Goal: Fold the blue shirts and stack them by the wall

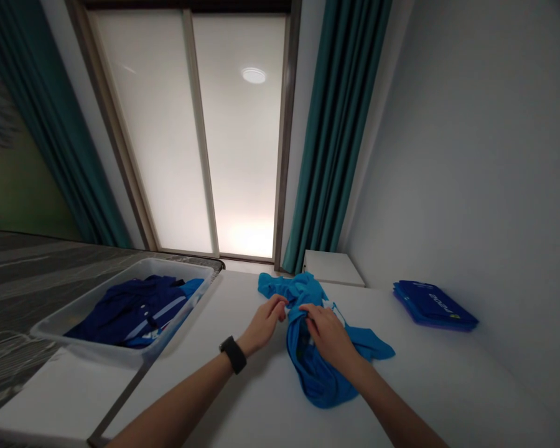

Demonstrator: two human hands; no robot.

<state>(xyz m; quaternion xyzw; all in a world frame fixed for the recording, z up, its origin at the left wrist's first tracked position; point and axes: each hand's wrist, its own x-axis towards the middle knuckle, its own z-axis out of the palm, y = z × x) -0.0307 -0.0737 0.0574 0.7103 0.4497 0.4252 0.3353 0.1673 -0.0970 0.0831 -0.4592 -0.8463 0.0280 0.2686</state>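
A bright blue shirt point(324, 379) lies crumpled on the white table, with a bit of white print showing near its middle. My left hand point(265, 322), with a black band on the wrist, pinches the shirt at its left side. From the right, my right hand point(327, 333) grips a fold of the same shirt, fingers curled over the cloth. One sleeve-like end stretches out to the right, and another part is bunched toward the back. The fingertips are partly hidden in the fabric.
Left of the shirt, a translucent plastic bin point(205, 283) holds dark blue clothes point(135, 305). A stack of folded blue garments point(434, 305) lies on the table point(247, 398) by the right wall. Behind the table stands a white cabinet point(333, 264), near a teal curtain point(340, 137).
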